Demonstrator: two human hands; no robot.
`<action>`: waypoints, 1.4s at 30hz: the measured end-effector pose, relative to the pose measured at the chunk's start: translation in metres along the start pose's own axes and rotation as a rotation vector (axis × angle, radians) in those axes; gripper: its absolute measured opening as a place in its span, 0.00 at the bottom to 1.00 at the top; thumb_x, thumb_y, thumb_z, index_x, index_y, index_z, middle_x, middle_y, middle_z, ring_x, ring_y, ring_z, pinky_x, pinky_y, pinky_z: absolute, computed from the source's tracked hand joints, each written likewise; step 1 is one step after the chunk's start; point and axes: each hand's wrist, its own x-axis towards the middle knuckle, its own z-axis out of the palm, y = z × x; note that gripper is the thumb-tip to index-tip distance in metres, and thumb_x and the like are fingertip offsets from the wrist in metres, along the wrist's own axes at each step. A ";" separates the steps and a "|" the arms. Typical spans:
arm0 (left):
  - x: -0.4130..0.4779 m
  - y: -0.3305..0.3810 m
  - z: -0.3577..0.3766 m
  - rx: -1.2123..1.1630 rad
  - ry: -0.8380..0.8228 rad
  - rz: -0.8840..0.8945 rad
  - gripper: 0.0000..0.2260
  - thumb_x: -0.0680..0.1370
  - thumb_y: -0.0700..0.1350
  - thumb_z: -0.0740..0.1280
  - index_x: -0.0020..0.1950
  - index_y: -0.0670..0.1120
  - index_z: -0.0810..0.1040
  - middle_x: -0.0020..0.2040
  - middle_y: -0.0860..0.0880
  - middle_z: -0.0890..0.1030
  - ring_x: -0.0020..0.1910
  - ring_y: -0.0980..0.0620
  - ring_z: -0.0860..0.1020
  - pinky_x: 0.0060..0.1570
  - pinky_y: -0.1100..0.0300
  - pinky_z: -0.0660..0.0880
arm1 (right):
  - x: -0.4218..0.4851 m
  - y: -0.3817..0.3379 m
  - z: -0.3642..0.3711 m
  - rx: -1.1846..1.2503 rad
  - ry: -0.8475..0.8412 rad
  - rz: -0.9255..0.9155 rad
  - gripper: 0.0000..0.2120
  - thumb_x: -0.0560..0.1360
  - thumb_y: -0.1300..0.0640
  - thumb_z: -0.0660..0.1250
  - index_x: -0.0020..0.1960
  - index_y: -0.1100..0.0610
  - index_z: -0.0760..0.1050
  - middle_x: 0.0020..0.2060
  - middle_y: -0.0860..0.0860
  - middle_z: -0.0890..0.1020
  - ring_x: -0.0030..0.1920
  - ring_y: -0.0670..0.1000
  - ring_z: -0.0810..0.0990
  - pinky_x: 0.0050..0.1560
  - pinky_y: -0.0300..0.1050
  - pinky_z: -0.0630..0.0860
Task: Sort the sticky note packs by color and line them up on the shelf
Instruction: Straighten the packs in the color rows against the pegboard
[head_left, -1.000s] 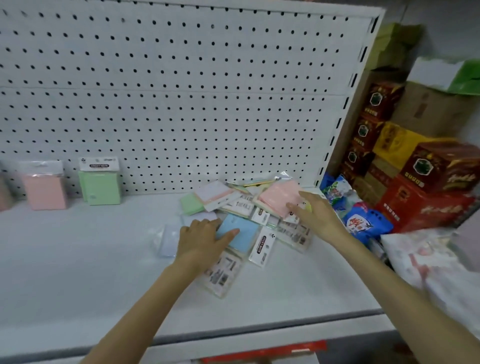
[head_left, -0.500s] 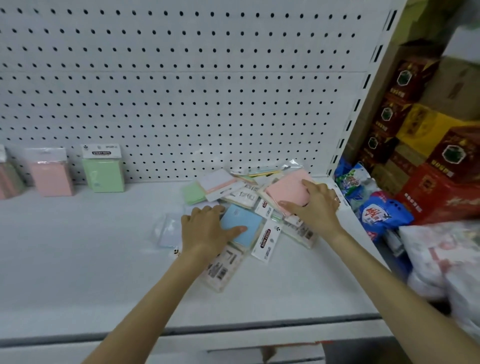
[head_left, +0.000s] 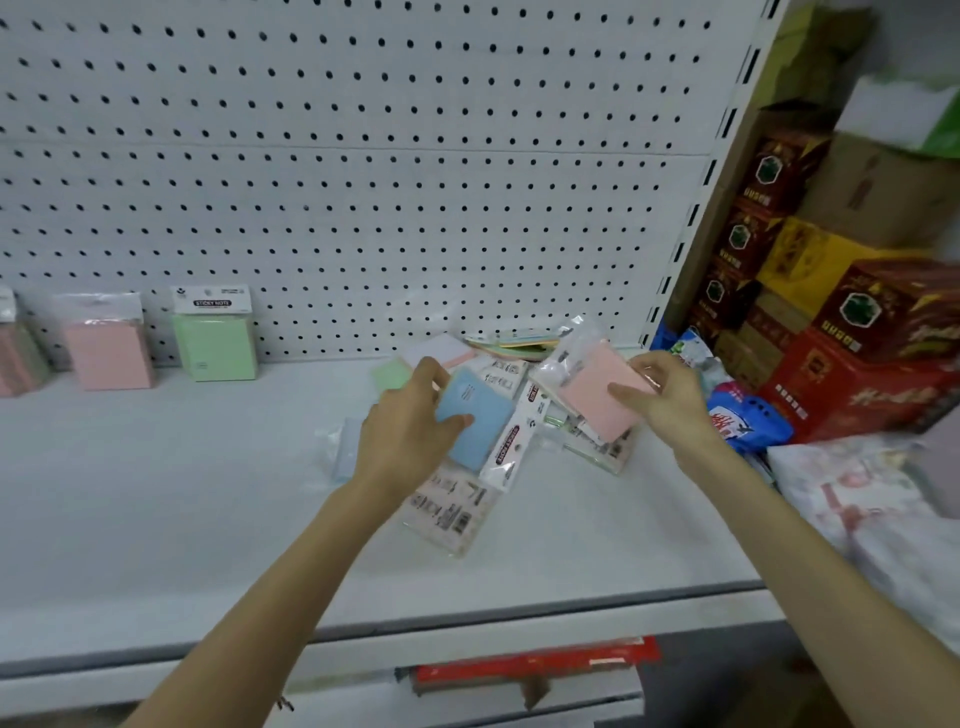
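Left hand (head_left: 410, 431) gripping a pale blue pack (head_left: 475, 423) with white header card, right hand (head_left: 662, 397) pinching a tilted pink pack (head_left: 597, 400) in clear wrap, both over the loose pile on the white shelf (head_left: 156, 509), a pink standing pack (head_left: 106, 345) and a green standing pack (head_left: 214, 338) upright against the pegboard (head_left: 363, 182) at left

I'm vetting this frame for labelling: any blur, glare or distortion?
Head view: wide-angle distortion bows the pegboard rows and shelf edge; red boxes are blurred; glare on the wrapper of the pink pack in the right hand; blue pack in the left hand reads sharper.
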 end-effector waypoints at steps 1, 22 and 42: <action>-0.002 -0.003 -0.007 -0.054 0.007 -0.002 0.13 0.73 0.47 0.71 0.49 0.49 0.67 0.46 0.51 0.80 0.43 0.46 0.77 0.40 0.49 0.77 | -0.007 -0.005 0.001 0.032 -0.007 0.008 0.12 0.72 0.64 0.71 0.51 0.57 0.71 0.54 0.54 0.76 0.54 0.52 0.74 0.39 0.39 0.72; -0.171 -0.252 -0.280 -0.575 0.294 -0.356 0.08 0.74 0.36 0.70 0.41 0.44 0.71 0.43 0.41 0.81 0.42 0.42 0.80 0.39 0.53 0.80 | -0.228 -0.144 0.268 0.296 -0.404 -0.025 0.25 0.73 0.68 0.67 0.62 0.47 0.64 0.52 0.57 0.76 0.51 0.57 0.77 0.38 0.46 0.74; -0.155 -0.391 -0.342 -0.623 0.298 -0.300 0.20 0.77 0.37 0.66 0.62 0.57 0.66 0.52 0.46 0.82 0.49 0.46 0.82 0.42 0.57 0.79 | -0.200 -0.167 0.465 0.192 -0.273 -0.116 0.21 0.72 0.67 0.69 0.62 0.57 0.69 0.50 0.55 0.78 0.44 0.53 0.78 0.41 0.41 0.72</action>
